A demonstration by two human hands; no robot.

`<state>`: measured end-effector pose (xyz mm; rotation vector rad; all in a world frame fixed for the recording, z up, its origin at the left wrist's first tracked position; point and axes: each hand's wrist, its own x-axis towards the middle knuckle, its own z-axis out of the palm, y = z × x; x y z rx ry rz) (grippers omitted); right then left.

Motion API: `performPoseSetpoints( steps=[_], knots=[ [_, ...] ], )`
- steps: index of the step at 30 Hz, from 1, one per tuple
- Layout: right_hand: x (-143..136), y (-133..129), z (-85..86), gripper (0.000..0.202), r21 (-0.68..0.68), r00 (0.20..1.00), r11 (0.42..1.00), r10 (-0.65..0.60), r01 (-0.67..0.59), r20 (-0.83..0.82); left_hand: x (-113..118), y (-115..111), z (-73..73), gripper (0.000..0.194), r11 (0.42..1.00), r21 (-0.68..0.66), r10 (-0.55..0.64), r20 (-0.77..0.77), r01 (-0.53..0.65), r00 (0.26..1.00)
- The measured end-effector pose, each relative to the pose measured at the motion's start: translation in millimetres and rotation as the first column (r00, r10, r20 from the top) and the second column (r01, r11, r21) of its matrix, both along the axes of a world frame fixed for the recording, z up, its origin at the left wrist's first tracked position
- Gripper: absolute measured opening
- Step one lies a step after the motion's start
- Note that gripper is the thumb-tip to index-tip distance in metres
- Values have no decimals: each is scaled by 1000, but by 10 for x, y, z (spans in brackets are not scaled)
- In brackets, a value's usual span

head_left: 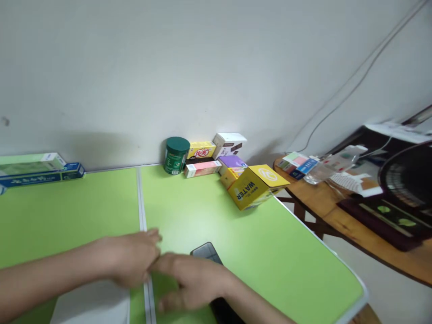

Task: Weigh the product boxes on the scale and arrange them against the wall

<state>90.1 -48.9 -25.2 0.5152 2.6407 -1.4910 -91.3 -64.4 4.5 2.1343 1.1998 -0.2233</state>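
Both hands blurred, low in frame. Left hand [135, 258]: fingers partly merged behind the right one's fingertips, can't tell if it's gripping anything. Right hand [197, 279]: thumb spread away from the fingers, nothing visible between them. Fingertips overlap the left hand in view; contact unclear.

Black smartphone [206, 252] lies on the green tabletop [286, 252], right of the seam. Right wrist hides its middle, bottom edge crops the lower end; touching or not, can't tell. White flat item [94, 301] below left forearm, also cropped; paper or box, can't tell.

Back row by wall: green canister [176, 155] partly blocks yellow box [202, 149]. Yellow WATER carton [253, 186] sits tilted at right edge, covering part of a purple-and-yellow box [232, 168]. Toothpaste-style boxes [40, 174] cut off at left. Fan [410, 175] at right cropped, smeared.
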Motion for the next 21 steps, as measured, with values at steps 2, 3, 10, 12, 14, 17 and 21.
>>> performPoseSetpoints(
  steps=[2, 3, 10, 12, 14, 17, 21],
  knots=[
    [279, 89, -60, 62, 106, 943, 937, -330, 332, -38, 239, 387, 0, 67, 997, 67, -26, -133, 35, 991],
    [406, 135, -104, 62, 126, 899, 890, -435, 438, -58, 362, 594, -17, 76, 993, 105, -30, -173, 49, 985],
    [1006, 260, -454, 47, 67, 832, 830, -548, 554, -88, 1235, 1778, -403, 65, 883, 445, 197, -61, -150, 979],
    [1121, 246, -506, 44, 44, 831, 832, -548, 554, -102, 1425, 1984, -506, 67, 854, 484, 247, -57, -190, 967],
    [1219, 240, -546, 42, 23, 831, 834, -545, 551, -114, 1549, 2150, -598, 69, 803, 545, 321, -58, -239, 945],
    [1312, 256, -610, 38, -12, 828, 838, -542, 546, -146, 1596, 2330, -737, 69, 726, 635, 402, -80, -265, 912],
    [1329, 294, -702, 35, -38, 796, 826, -554, 563, -243, 1501, 2408, -890, 55, 690, 698, 373, -115, -192, 921]
  ],
)
